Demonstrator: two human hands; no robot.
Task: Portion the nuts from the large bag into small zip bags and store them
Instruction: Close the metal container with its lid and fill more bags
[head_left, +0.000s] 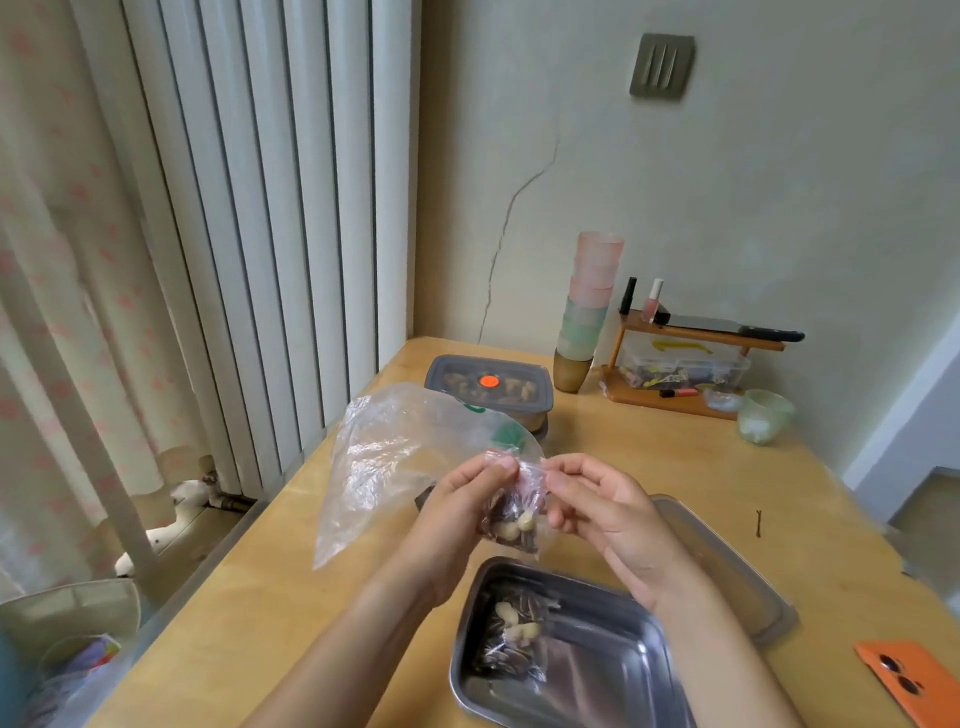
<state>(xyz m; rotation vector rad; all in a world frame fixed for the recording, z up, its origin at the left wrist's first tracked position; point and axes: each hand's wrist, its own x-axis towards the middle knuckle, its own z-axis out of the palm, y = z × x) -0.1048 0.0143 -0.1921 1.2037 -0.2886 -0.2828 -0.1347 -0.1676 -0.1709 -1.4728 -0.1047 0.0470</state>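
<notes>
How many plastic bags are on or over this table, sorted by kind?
Small zip bags with nuts: 2, the held zip bag, pinched by the left hand and right hand, and the stored zip bag in the steel tray
Large clear bag: 1
Total: 3

Wooden table (649, 457): steel tray (613, 665), phone (904, 675).

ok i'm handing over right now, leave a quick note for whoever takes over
Left hand and right hand both pinch the top edge of a small zip bag holding nuts and seeds.
Large bag sits behind the hands and looks nearly empty.
Done: one filled bag lies in the steel tray.
Left: check this bag's seal, add it to the tray, then store them.
</notes>
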